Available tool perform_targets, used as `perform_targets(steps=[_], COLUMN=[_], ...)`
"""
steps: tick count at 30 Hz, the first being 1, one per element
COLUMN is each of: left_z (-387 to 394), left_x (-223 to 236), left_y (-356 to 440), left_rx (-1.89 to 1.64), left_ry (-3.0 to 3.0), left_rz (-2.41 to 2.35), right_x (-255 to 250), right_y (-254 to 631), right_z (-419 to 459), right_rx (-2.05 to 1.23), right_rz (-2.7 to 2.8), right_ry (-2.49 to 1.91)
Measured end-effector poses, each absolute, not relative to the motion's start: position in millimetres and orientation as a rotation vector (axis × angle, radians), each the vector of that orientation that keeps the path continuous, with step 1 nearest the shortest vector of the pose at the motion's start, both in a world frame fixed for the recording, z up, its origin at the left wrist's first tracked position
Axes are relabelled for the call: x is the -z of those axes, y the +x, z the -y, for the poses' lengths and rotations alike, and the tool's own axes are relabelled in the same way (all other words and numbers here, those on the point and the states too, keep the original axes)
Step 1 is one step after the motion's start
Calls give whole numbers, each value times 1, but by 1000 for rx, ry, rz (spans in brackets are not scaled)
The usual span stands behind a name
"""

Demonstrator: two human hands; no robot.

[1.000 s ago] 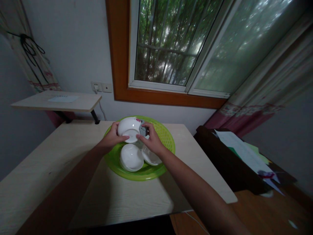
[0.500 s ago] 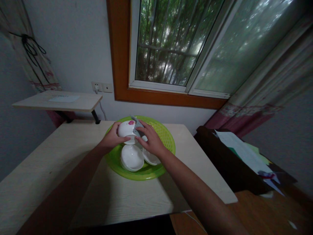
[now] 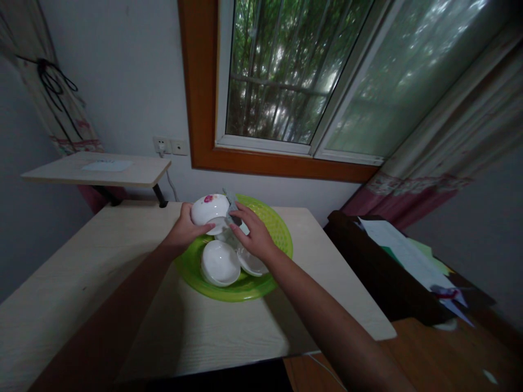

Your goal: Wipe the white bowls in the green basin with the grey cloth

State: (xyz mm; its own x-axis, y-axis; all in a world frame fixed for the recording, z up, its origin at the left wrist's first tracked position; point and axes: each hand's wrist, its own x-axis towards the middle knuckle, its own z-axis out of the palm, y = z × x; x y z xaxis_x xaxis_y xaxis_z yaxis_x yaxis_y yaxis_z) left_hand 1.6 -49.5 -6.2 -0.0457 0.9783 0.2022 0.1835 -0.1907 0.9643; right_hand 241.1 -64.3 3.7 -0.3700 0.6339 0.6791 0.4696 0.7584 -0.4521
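Note:
My left hand [image 3: 183, 231] grips a white bowl [image 3: 209, 211] with a pink flower on its side, thumb near the foot ring. The bowl is tilted, its base facing me, above a green plastic basket [image 3: 241, 294]. In my right hand [image 3: 254, 233] is a grey cloth [image 3: 231, 206], bunched between the fingers at the bowl's right side. Below, a white bowl [image 3: 220, 263] sits in the basket with its inside showing. A second white bowl [image 3: 252, 262] lies beside it, partly hidden by my right hand. More white ware behind them is mostly covered.
The basket stands on a pale wooden table [image 3: 229, 332]. A small raised shelf [image 3: 98, 174] with a paper on it is at the left. Behind are a wall socket [image 3: 162, 145] and a window. Papers [image 3: 404, 250] lie on a dark surface at the right.
The held bowl has turned and shifted slightly left, its flower moving leftward along the upper side. The cloth has moved from its right side, up over the edge, and stays against it.

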Motion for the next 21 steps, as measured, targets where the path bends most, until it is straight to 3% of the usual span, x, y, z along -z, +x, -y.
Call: perform_targets(steps=[10, 21], left_z=[53, 45], left_x=[3, 13], left_y=[9, 4], left_rx=[-1260, -1278], left_ry=[1630, 1602], left_rz=[-1402, -1426], right_x=[-15, -10], right_y=[233, 233], right_z=[76, 70], right_rx=[-64, -149], right_rz=[2312, 2115], right_ry=[-657, -890])
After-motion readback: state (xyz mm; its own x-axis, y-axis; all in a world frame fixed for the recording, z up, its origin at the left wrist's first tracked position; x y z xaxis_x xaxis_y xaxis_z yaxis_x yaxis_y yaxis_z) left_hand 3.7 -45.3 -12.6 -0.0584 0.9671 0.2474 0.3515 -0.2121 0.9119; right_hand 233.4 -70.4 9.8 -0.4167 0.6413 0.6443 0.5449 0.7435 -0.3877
